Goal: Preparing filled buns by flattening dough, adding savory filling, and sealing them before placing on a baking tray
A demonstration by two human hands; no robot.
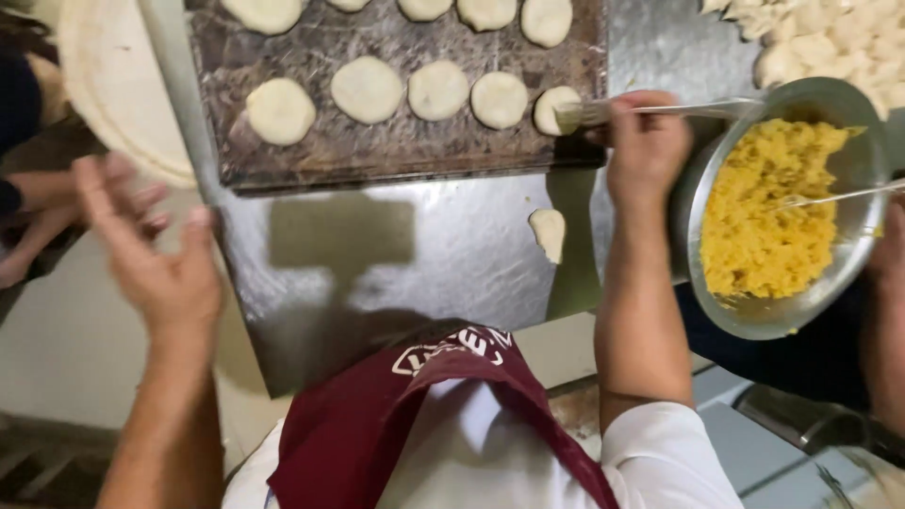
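My right hand (644, 141) is closed on the handle of a metal utensil (603, 112), its flat end resting by a dough disc (553, 106) at the right edge of the dark baking tray (396, 155). Two rows of round flat dough discs (368, 89) lie on that tray. My left hand (151, 250) hangs in the air at the left, fingers spread, palm facing in, holding nothing. A single small piece of dough (548, 232) lies on the steel counter (443, 254) below the tray.
A metal bowl of yellow crumbly filling (768, 217) sits at the right, with another person's hand (886, 264) and a thin utensil over it. Dough lumps (830, 42) are piled at the top right. A round pale board (118, 90) and another person's hand (38, 226) are at the left.
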